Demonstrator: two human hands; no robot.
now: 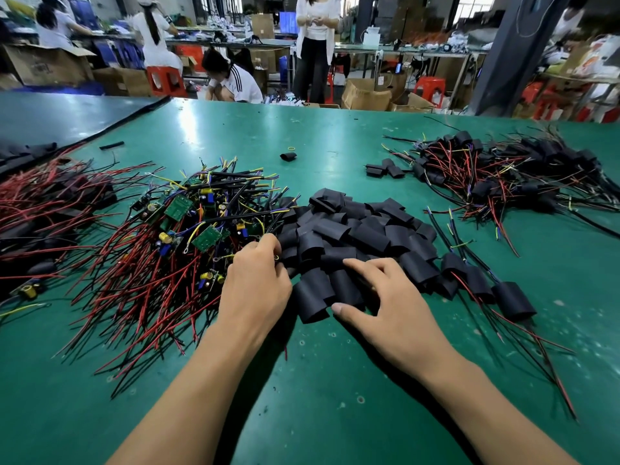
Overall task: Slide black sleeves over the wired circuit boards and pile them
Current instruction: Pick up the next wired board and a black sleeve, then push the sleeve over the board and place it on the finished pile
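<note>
Both forearms reach in low over the green bench (335, 391), and the hands work at the seam where two heaps meet. The left hand (258, 283) has its fingers curled into the edge of the tangle of wired circuit boards (188, 223) — whether it has really pinched a lead I cannot tell, since the fingertips are buried. The right hand (392, 297) is spread, thumb and forefinger apart either side of one of the black sleeves (345, 286) at the near edge of the sleeve heap (355, 226), not closed on it. So this looks like the picking stage: a board and a sleeve must be freed before any sliding. The next move calls for drawing one board clear of the knotted red and black wires, which will likely drag neighbours along. A few finished pieces (513, 300) lie just right of the heap, with a bigger finished pile (503, 176) farther back.
</note>
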